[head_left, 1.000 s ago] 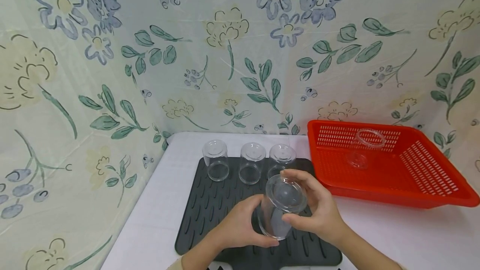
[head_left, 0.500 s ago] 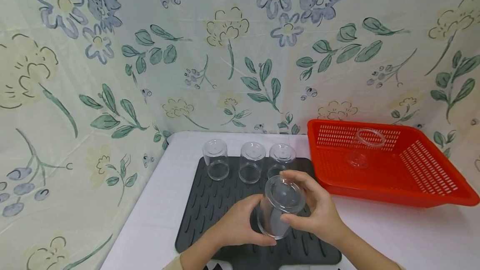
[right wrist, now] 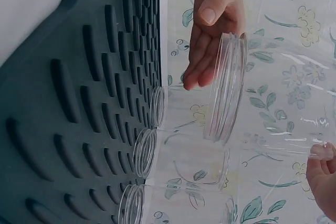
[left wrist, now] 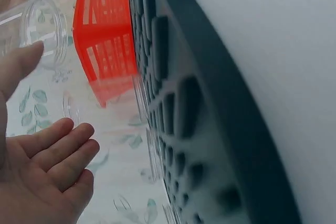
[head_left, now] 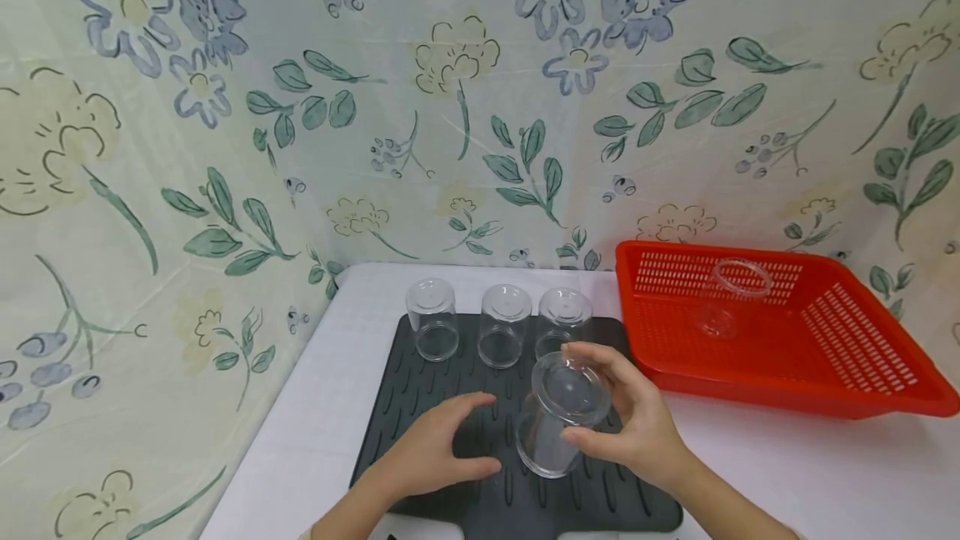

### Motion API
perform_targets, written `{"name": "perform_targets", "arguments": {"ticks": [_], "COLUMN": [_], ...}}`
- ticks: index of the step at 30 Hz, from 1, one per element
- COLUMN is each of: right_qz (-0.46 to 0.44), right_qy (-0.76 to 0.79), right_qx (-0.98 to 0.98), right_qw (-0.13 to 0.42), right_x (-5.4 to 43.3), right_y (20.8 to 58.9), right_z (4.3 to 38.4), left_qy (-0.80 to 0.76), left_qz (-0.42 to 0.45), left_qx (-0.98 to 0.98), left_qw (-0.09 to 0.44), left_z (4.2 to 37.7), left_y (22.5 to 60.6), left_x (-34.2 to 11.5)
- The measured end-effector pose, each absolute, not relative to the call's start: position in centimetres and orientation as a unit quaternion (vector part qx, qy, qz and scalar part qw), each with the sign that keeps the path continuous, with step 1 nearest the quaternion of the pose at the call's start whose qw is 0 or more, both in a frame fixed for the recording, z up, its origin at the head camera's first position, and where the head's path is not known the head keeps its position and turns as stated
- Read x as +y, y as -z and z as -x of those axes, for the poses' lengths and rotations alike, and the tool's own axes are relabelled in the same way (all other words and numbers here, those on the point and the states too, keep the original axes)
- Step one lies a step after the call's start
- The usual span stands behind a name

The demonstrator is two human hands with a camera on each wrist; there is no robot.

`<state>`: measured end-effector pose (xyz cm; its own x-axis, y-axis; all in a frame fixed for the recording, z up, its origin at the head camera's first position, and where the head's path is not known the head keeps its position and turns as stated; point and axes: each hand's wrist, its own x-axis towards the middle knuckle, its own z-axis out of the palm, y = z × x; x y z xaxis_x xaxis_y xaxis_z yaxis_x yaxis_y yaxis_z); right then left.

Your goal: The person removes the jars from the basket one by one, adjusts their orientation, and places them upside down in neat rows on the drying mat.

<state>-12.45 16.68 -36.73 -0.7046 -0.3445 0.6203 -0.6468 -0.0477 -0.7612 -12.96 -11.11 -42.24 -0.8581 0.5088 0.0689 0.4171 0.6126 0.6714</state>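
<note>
A clear jar [head_left: 546, 433] with a ridged rim is tilted above the dark ribbed drying mat [head_left: 427, 419], mouth downward. My right hand [head_left: 641, 427] holds it near its base end, thumb on the near side and fingers on the far side. In the right wrist view, the jar's ridged rim [right wrist: 228, 87] faces the mat and my right fingertips show at the far end. My left hand [head_left: 431, 452] is to the left of the jar, apart from it, thumb and fingers spread. The left wrist view shows the left palm [left wrist: 42, 182] bare.
Three similar clear jars [head_left: 504, 327] stand upside down in a row along the mat's back edge. A red perforated basket [head_left: 757, 377] stands at the back right with another clear jar [head_left: 716, 319] in it. A floral cloth [head_left: 465, 190] hangs behind the white table.
My left hand has let go of the jar and moved away to the left, its fingers opened. The right hand still holds the jar in nearly the same place.
</note>
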Motion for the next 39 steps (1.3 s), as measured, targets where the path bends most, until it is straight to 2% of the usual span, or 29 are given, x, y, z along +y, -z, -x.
{"name": "perform_targets", "arguments": {"ticks": [10, 24, 39], "right_qz": [-0.348, -0.36, -0.368], "right_qy": [-0.627, -0.635, -0.626], "right_qx": [-0.689, -0.676, -0.683], "right_qw": [0.106, 0.098, 0.074], "right_x": [16.8, 16.2, 13.6], "right_y": [37.3, 37.8, 38.2], "right_z": [12.9, 13.3, 14.8], "left_qy": [-0.263, -0.272, -0.275], "left_qz": [-0.217, -0.154, -0.154], "left_qx": [0.94, 0.939, 0.936], "left_qw": [0.012, 0.142, 0.156], "left_z": [12.5, 11.4, 11.2], "left_y": [43.0, 43.8, 44.2], "left_x": [-15.8, -19.9, -20.1]}}
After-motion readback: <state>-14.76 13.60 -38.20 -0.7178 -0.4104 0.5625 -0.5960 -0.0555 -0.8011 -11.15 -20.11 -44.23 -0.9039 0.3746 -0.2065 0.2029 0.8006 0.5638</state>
